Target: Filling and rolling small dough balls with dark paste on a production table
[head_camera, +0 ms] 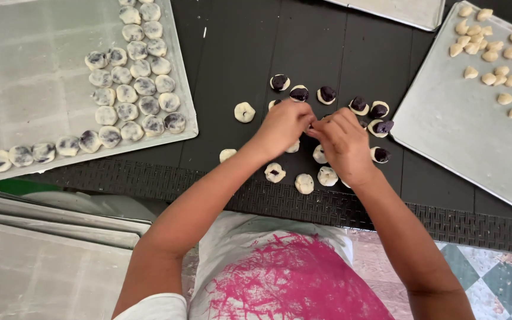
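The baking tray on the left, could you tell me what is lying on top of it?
On the left baking tray lie rows of closed dough balls with dark filling showing through, clustered at its right side and along its near edge. The tray's top-left corner is out of frame.

Soft, even, bright light with faint shadows, mild glare on the metal trays (457, 118), and slight wide-angle bending at edges.

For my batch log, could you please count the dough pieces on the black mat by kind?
Dough rounds topped with dark filling: 7
Closed pale dough balls: 6
Total: 13 in clear view on the black mat; a few more peek from under the left hand and right hand, uncounted.
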